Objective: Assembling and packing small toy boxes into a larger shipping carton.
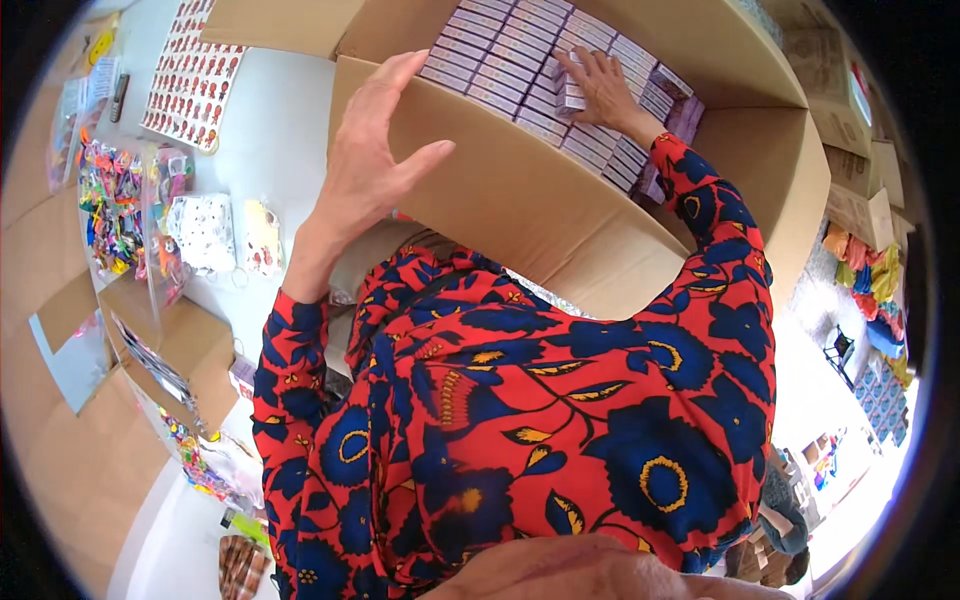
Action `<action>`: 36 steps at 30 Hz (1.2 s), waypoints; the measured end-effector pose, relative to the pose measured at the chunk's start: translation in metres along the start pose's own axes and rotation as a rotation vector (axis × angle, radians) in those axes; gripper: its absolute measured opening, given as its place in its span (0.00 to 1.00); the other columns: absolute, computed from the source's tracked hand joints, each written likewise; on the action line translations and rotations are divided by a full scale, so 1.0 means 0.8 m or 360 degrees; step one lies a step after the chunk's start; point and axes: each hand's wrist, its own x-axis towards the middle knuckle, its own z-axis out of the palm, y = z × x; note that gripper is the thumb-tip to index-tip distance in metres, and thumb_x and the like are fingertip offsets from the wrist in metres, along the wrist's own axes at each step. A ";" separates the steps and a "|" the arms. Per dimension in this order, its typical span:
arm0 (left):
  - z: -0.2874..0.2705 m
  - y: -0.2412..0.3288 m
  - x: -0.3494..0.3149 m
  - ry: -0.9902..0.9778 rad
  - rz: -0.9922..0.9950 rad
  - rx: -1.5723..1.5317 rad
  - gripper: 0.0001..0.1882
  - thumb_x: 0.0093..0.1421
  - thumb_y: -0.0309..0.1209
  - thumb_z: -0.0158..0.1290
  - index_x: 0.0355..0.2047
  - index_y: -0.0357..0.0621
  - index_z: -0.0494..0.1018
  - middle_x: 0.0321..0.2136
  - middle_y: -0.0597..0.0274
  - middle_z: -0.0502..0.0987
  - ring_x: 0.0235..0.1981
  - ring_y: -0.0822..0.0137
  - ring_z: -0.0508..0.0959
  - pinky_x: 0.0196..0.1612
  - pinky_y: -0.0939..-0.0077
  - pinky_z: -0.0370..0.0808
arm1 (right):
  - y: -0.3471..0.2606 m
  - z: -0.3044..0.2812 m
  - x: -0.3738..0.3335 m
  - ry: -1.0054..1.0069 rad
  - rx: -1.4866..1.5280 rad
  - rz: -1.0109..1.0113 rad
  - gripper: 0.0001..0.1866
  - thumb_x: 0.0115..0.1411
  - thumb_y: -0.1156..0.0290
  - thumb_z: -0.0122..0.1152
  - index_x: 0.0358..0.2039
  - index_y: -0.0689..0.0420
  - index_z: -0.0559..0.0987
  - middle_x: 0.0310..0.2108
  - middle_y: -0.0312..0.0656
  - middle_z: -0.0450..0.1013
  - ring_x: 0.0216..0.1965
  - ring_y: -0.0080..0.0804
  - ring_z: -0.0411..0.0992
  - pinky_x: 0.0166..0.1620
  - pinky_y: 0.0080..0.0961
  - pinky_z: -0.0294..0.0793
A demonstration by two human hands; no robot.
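A large open cardboard carton (520,190) stands in front of me, packed with rows of small white and purple boxes (490,60). Inside it, my right hand (605,92) reaches down with its fingers closed round a short stack of small boxes (568,92), which stands a little above the rows about it. My left hand (365,150) hovers over the carton's near left edge, thumb and fingers apart, holding nothing. Both sleeves are red with dark blue flowers.
Left of the carton, a sticker sheet (195,75) lies on a white table (285,110). Bags of colourful small items (115,205) and a white packet (205,235) are nearby. More cardboard boxes (825,90) stand at the right, beside colourful cloths (875,275).
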 end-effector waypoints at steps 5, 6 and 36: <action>-0.003 0.001 0.002 -0.0085 0.0012 0.0105 0.33 0.48 0.30 0.60 0.55 0.42 0.63 0.54 0.54 0.65 0.58 0.54 0.62 0.60 0.63 0.57 | 0.003 -0.023 -0.005 0.0132 -0.0105 0.0007 0.55 0.31 0.59 0.71 0.62 0.45 0.54 0.52 0.49 0.60 0.53 0.50 0.59 0.56 0.48 0.58; -0.003 -0.001 0.004 -0.0094 0.0026 0.0098 0.33 0.48 0.30 0.60 0.55 0.42 0.63 0.54 0.54 0.65 0.58 0.54 0.62 0.60 0.63 0.57 | 0.015 -0.035 -0.008 0.0132 -0.0112 0.0024 0.55 0.31 0.59 0.71 0.62 0.45 0.54 0.52 0.49 0.60 0.53 0.50 0.59 0.56 0.48 0.58; 0.007 -0.010 0.006 -0.0175 0.0088 0.0347 0.25 0.50 0.34 0.57 0.50 0.45 0.69 0.53 0.60 0.67 0.60 0.54 0.58 0.61 0.56 0.50 | 0.196 -0.005 -0.090 -0.0365 0.0660 0.0539 0.56 0.33 0.61 0.71 0.62 0.59 0.51 0.60 0.53 0.54 0.62 0.43 0.52 0.63 0.30 0.50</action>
